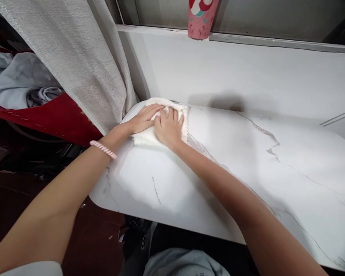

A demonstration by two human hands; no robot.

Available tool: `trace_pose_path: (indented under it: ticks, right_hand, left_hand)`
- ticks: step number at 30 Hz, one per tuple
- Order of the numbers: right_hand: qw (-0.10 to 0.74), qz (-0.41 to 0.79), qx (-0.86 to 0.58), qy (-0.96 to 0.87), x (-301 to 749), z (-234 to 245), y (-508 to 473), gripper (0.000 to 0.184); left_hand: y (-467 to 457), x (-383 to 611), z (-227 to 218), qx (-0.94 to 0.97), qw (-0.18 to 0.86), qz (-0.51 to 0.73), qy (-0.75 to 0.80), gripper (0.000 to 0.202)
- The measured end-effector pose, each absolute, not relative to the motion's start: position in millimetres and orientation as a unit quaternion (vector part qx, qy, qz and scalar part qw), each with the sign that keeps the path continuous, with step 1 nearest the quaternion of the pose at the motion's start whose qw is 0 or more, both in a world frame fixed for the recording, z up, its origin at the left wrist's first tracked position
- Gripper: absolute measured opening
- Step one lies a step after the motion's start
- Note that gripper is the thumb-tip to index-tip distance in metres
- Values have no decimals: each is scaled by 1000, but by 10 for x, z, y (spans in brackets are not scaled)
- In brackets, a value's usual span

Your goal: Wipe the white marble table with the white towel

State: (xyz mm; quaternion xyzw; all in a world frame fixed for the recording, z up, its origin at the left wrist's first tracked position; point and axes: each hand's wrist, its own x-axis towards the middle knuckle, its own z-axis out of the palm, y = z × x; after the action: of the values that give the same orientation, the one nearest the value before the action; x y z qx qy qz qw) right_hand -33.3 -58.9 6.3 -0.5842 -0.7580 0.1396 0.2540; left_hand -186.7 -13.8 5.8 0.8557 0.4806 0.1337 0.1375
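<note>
A white cloth [143,137] lies at the far left end of a white marble table [232,165]. My left hand [143,118] rests flat on the cloth with fingers stretched out, a pink coil band at the wrist. My right hand [168,128] presses down on the same cloth just beside it, fingers together and slightly curled. The two hands touch each other. Most of the cloth is hidden under them.
A grey curtain [74,57] hangs down to the table's left end. A pink tumbler [201,19] stands on the window ledge behind. Red and grey fabrics [31,99] lie to the left, and a dark floor lies below the table edge.
</note>
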Motion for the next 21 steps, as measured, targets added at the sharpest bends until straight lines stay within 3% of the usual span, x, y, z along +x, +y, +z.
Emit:
trace_pose_path:
  ticks: [10, 21]
  right_hand:
    - [277, 57, -580, -764, -515, -44, 152, 42]
    - [236, 91, -554, -793, -716, -13, 47, 46]
  left_hand:
    - [550, -2003, -22, 861, 104, 148, 476, 62]
    - [377, -2300, -23, 869, 67, 115, 476, 66]
